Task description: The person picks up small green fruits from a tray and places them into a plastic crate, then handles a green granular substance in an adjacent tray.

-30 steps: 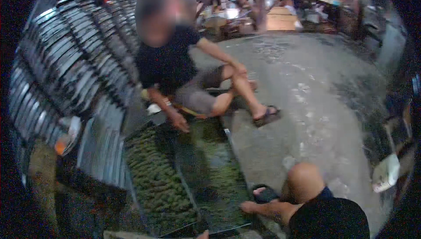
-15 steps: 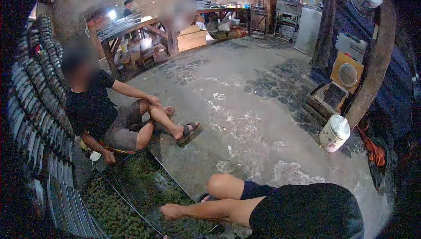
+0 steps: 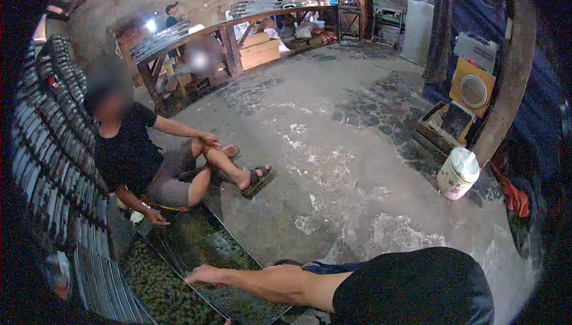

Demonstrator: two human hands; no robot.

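Note:
My right hand (image 3: 205,276) reaches leftward over a long metal-edged trough (image 3: 243,246), palm down. Its fingers are curled together, and what they hold, if anything, is hidden. Below it lies wet green, mossy-looking material (image 3: 199,238). Just left of the hand, a second section holds many small round dark-green lumps (image 3: 158,274). At the bottom edge only a sliver of my left hand (image 3: 228,321) shows, its fingers cut off by the frame. A seated co-worker's hand (image 3: 157,217) hangs over the trough's far end.
A co-worker in a black shirt (image 3: 128,152) sits at the left, a sandalled foot (image 3: 257,182) stretched out. Racks of metal strips (image 3: 50,164) line the left side. A lidded floral bucket (image 3: 457,174) stands right; a workbench (image 3: 229,45) runs along the back.
My right hand has moved left across the trough to the divider by the round lumps. The co-worker's hand has opened slightly over the trough. The view has shifted a little.

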